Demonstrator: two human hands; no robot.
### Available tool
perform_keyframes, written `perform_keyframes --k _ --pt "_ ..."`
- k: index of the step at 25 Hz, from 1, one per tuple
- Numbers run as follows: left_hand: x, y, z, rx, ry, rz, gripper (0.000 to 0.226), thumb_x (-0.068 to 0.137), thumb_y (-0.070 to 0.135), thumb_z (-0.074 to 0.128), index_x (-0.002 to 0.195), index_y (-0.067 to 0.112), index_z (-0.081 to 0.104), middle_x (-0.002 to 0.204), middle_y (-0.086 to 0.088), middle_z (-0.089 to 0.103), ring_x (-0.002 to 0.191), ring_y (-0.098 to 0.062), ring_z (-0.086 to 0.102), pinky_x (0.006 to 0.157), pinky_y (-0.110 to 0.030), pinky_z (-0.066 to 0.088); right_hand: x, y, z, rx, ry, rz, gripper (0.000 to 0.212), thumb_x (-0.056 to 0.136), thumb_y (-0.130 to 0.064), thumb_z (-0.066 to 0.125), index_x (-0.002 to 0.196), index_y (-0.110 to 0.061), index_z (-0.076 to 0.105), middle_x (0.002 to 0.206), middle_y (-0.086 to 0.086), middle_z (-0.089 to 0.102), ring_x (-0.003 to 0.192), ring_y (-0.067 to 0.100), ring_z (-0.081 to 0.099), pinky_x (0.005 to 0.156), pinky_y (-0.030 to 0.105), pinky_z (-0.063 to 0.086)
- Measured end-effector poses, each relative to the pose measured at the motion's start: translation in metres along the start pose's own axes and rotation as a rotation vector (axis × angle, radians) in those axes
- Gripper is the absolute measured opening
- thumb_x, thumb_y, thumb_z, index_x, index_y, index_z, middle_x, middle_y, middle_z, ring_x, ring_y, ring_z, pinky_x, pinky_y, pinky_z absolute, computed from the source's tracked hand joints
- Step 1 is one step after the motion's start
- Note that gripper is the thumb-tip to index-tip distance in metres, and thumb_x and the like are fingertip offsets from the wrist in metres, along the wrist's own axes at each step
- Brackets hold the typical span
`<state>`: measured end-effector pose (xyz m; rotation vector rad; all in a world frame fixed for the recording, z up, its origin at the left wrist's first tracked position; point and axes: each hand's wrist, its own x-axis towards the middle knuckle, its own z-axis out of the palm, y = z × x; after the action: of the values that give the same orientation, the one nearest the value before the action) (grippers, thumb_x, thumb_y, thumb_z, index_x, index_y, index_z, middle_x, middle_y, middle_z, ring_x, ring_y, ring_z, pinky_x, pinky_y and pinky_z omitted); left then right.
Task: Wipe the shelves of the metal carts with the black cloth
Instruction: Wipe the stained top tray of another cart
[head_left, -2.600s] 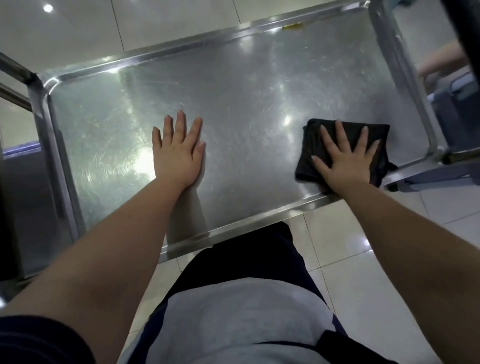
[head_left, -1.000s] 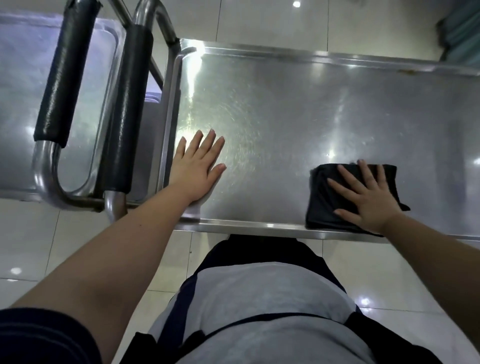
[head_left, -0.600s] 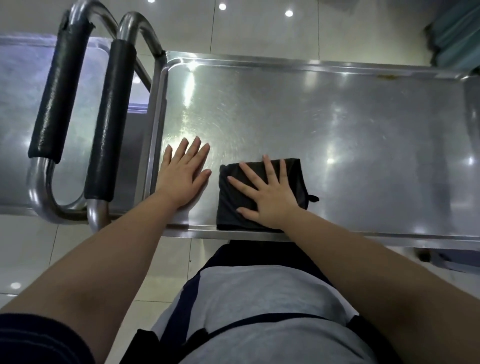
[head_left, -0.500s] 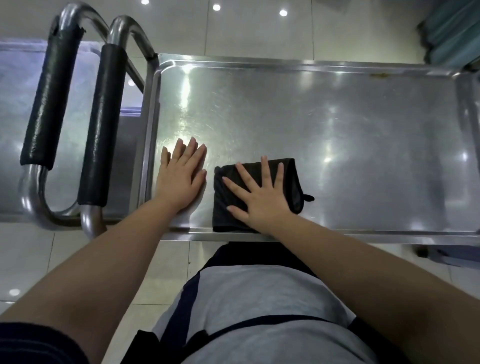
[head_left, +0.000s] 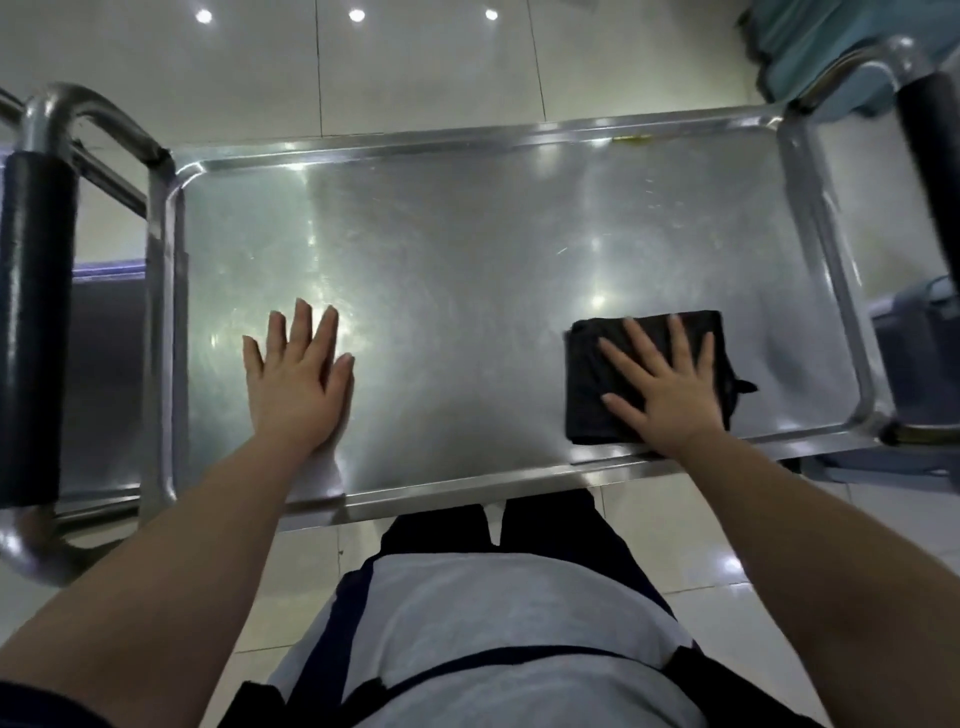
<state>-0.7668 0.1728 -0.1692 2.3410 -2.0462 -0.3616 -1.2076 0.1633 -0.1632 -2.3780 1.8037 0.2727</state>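
While right hand (head_left: 667, 387) fingers splay flat on folded black cloth (head_left: 592, 384) | left hand (head_left: 298, 376) flat, fingers released | brushed-steel shelf (head_left: 467, 270)

pale glossy floor tiles (head_left: 426, 67), teal object (head_left: 810, 47) at upper right

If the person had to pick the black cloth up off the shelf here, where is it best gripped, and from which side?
Probably the black cloth's left edge, pinched from the left: it lies folded flat, and that side is bare, while the right hand presses flat on the rest. The near edge sits against the shelf's raised rim, leaving little room.
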Motion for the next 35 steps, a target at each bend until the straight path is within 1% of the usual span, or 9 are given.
perform_keyframes --k 2,5,9,14,18,21,25,29,35 --pt "0.006 0.027 -0.005 -0.035 0.019 -0.025 0.062 0.095 0.048 0.024 0.153 0.027 0.027 0.162 -0.006 0.022 0.148 -0.036 0.011 0.115 -0.062 0.005 0.003 0.024 -0.002 -0.05 -0.034 -0.004 0.067 0.087 -0.076 0.003 0.148 -0.053 -0.011 0.163 -0.01 0.0 0.147 0.044 -0.004 0.109 0.072 0.004" --pt "0.02 0.128 0.002 -0.111 0.002 0.073 0.059 0.096 0.043 0.034 0.152 0.026 0.031 0.161 -0.007 0.024 0.148 -0.036 0.014 0.115 -0.061 0.005 0.01 0.021 -0.002 -0.054 -0.026 -0.04 0.068 0.088 -0.075 0.006 0.149 -0.051 -0.012 0.161 -0.011 -0.009 0.146 0.047 -0.006 0.109 0.073 0.001" --pt "0.036 0.259 0.037 -0.065 -0.103 0.081 0.056 0.102 0.049 0.021 0.155 0.039 0.005 0.165 0.004 -0.001 0.151 -0.024 -0.007 0.115 -0.06 -0.011 0.011 0.026 -0.001 0.015 0.002 -0.067 0.067 0.09 -0.074 0.018 0.151 -0.052 0.001 0.163 -0.01 0.001 0.147 0.046 -0.002 0.109 0.073 -0.002" --pt "0.04 0.268 0.052 -0.013 -0.021 0.008 0.058 0.098 0.055 0.016 0.154 0.042 0.009 0.164 0.007 0.005 0.151 -0.022 -0.002 0.113 -0.056 -0.016 -0.007 0.111 0.009 0.034 0.046 -0.009 0.069 0.087 -0.076 0.026 0.15 -0.054 0.008 0.163 -0.011 0.009 0.147 0.043 0.003 0.109 0.073 0.004" --pt "0.044 0.277 0.051 0.029 -0.004 0.001 0.057 0.099 0.054 0.013 0.154 0.042 0.009 0.164 0.006 0.007 0.15 -0.023 0.0 0.112 -0.052 -0.015 -0.023 0.217 0.005 0.017 -0.018 0.116 0.067 0.087 -0.078 0.009 0.148 -0.056 -0.003 0.164 -0.008 0.006 0.147 0.044 -0.003 0.108 0.075 0.005" --pt "0.043 0.279 0.048 0.043 -0.026 -0.023 0.057 0.098 0.054 0.009 0.154 0.042 0.006 0.164 0.007 0.003 0.15 -0.024 -0.004 0.113 -0.057 -0.012 -0.005 0.178 0.003 0.016 -0.018 0.073 0.07 0.087 -0.077 0.014 0.15 -0.051 0.002 0.163 -0.007 0.003 0.144 0.052 -0.003 0.106 0.077 0.003" --pt "0.041 0.276 0.043 0.045 -0.038 -0.047 0.058 0.097 0.051 0.006 0.154 0.043 0.005 0.164 0.008 0.001 0.15 -0.023 -0.004 0.116 -0.059 -0.007 0.048 0.084 -0.005 0.037 0.017 -0.2 0.069 0.087 -0.077 0.014 0.151 -0.051 0.004 0.164 -0.008 0.005 0.144 0.051 -0.01 0.106 0.075 -0.005" --pt "0.04 0.274 0.043 0.044 -0.026 -0.06 0.057 0.098 0.048 0.008 0.154 0.043 0.006 0.164 0.007 0.003 0.15 -0.022 -0.003 0.117 -0.058 -0.004 0.08 0.099 -0.011 0.02 0.062 -0.288 0.067 0.087 -0.077 0.015 0.149 -0.054 0.003 0.163 -0.011 0.009 0.147 0.043 -0.005 0.109 0.07 -0.009" --pt "0.048 0.284 0.043 0.089 -0.045 -0.056 0.057 0.098 0.055 0.009 0.154 0.045 0.004 0.164 0.008 0.002 0.15 -0.023 -0.004 0.116 -0.057 -0.008 0.105 0.209 -0.017 0.079 0.039 0.152 0.069 0.086 -0.08 0.01 0.148 -0.055 -0.003 0.163 -0.014 0.0 0.147 0.039 -0.007 0.111 0.069 -0.006"
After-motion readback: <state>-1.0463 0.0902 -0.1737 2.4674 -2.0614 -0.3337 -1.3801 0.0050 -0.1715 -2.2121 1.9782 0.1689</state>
